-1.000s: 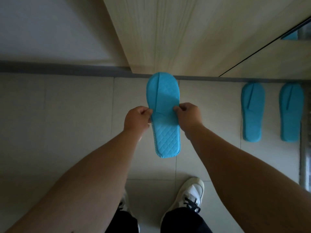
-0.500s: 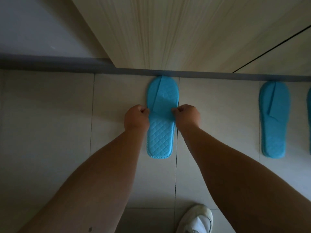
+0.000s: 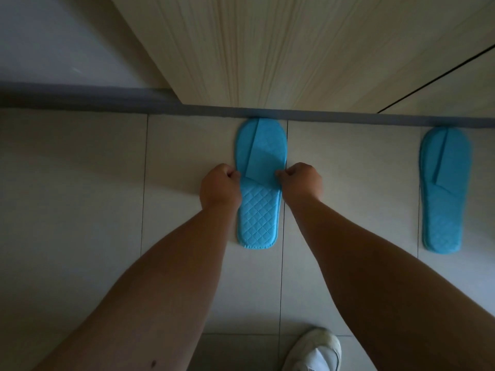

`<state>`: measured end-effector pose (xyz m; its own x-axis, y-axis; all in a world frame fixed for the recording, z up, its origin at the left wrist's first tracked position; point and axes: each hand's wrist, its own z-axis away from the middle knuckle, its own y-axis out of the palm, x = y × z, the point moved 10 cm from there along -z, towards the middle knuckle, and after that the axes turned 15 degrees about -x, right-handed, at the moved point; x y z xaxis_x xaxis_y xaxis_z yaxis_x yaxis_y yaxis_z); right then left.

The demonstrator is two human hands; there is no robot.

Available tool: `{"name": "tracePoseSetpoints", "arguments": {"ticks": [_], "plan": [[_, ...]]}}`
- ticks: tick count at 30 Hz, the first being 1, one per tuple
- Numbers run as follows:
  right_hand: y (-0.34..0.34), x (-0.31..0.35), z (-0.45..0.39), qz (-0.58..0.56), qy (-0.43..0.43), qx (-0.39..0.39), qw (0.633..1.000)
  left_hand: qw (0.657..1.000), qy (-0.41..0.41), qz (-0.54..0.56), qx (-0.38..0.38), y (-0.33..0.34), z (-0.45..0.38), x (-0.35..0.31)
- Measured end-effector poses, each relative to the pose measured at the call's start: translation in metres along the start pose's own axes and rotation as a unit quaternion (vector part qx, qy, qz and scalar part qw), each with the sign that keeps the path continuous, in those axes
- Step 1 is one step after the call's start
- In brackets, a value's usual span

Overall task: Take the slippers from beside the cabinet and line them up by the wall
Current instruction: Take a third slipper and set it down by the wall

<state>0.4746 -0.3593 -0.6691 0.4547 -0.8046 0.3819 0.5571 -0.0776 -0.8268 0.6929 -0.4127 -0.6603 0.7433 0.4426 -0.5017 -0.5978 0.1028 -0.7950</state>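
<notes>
Hiding slipper point(image 3: 259, 210) edges, left hand point(image 3: 220, 189), right hand point(image 3: 302, 183)

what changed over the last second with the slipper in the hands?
The held slipper went down and forward: a second ago it was lifted off the tiles, now it lies flat with its toe at the grey baseboard. The left hand and right hand kept their grip on its two edges throughout. The slipper at right stayed put against the baseboard.
</notes>
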Motion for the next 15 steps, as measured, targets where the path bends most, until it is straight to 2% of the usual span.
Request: {"name": "tracePoseSetpoints", "arguments": {"ticks": [5,10,12,15], "plan": [[-0.028,0.003,0.009,0.026,-0.008,-0.010,1.000,0.999,0.033,-0.021,-0.025,-0.024,0.012,-0.017],[-0.099,0.019,0.051,0.050,-0.070,-0.031,0.996,0.986,0.137,-0.089,-0.013,-0.085,0.046,-0.063],[-0.129,0.027,0.079,0.047,-0.091,-0.027,0.994,0.964,0.218,-0.149,0.006,-0.114,0.073,-0.086],[-0.175,0.031,0.128,0.051,-0.107,-0.037,0.992,0.908,0.344,-0.237,0.025,-0.163,0.124,-0.111]]}}
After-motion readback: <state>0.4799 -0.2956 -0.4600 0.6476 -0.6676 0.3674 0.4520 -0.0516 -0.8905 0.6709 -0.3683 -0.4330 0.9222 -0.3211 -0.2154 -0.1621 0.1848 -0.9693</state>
